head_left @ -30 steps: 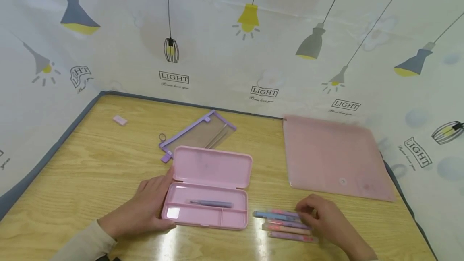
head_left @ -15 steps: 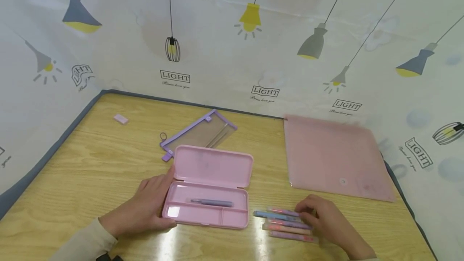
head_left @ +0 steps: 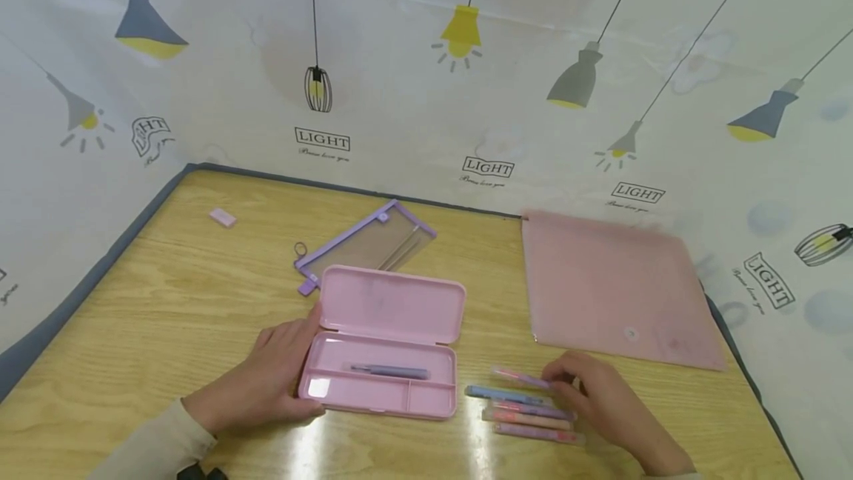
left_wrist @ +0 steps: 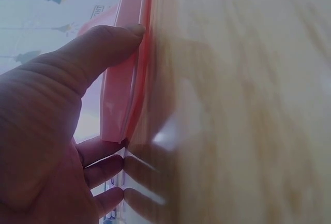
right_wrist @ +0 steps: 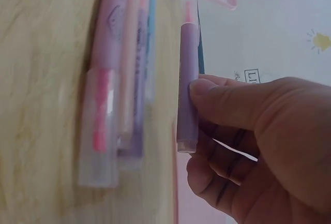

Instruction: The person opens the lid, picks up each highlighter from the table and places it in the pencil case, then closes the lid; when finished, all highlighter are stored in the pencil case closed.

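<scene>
Across the far side I read LIGHT (head_left: 323,140) in boxed black capitals at least five times on the wall covering (head_left: 393,98), from left to right, the leftmost buckled. In the slanted script (head_left: 322,157) beneath, I make out "love you". Print on the pens (head_left: 529,421) at near right is illegible.

1. The left hand (head_left: 269,376) is held in a grip, its thumb (left_wrist: 111,48) being set apart from the fingers (left_wrist: 106,172).
2. The left arm (head_left: 149,454) is covered by a pale sleeve (head_left: 163,435).
3. By the right hand (head_left: 593,398), a pinch is formed between thumb and forefinger.
</scene>
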The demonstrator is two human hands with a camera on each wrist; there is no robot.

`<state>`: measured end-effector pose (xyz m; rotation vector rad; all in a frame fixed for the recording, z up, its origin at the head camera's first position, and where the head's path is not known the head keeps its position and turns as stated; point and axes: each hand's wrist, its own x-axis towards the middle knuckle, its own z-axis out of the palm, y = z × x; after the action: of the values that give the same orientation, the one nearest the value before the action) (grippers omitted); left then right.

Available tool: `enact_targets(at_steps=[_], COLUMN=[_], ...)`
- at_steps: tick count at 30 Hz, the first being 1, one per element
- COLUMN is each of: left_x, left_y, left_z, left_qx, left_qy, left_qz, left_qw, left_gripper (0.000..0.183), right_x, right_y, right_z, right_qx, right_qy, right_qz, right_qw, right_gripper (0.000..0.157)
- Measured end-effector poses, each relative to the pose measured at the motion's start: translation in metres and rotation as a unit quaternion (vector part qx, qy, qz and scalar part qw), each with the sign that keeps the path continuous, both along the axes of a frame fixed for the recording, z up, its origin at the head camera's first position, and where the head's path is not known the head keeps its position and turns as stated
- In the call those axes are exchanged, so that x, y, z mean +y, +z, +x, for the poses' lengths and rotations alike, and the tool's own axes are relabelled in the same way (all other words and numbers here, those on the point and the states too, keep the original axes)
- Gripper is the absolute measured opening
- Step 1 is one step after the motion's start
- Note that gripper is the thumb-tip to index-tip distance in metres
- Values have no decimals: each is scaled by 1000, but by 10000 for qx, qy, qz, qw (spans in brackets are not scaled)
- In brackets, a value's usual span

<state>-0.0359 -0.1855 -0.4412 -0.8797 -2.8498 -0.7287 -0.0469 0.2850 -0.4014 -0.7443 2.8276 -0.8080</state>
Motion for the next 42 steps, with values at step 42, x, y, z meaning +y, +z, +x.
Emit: enact_targets(at_steps=[42], left_x=[-1], left_y=[0], left_z=[0], left_qx=[-92], left_qy=[23], left_qz=[52], left_qw=[9999], left_gripper=[128], right_x=[-173], right_y=[9], right_z=[-36], right_qx=[779], right_qy=[1452], right_qz=[774], right_qw=[9833], right_gripper=[6])
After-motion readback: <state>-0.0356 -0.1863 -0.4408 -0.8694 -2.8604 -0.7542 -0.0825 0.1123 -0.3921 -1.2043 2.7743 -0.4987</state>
